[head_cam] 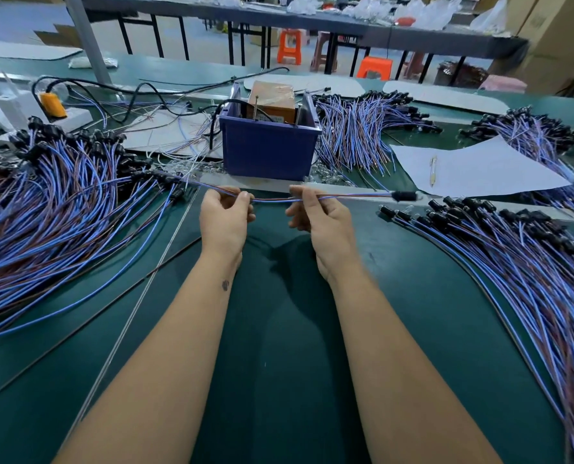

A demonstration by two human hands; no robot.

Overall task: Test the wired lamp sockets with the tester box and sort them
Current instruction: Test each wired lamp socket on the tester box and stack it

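Observation:
One wired lamp socket [403, 195] hangs level above the green table, black socket at the right end, blue and brown wires running left. My left hand [225, 216] pinches the wires near their free end. My right hand [319, 217] pinches the same wires further right, a hand's width away. The tester box [268, 152], a blue bin holding a brown unit with upright metal pins, stands just behind my hands.
Large piles of wired sockets lie at the left [54, 195], right [520, 256] and back right [362, 128]. A white paper sheet [473, 169] with a pen lies right of the box. Black cables and a power strip [68, 115] sit at back left.

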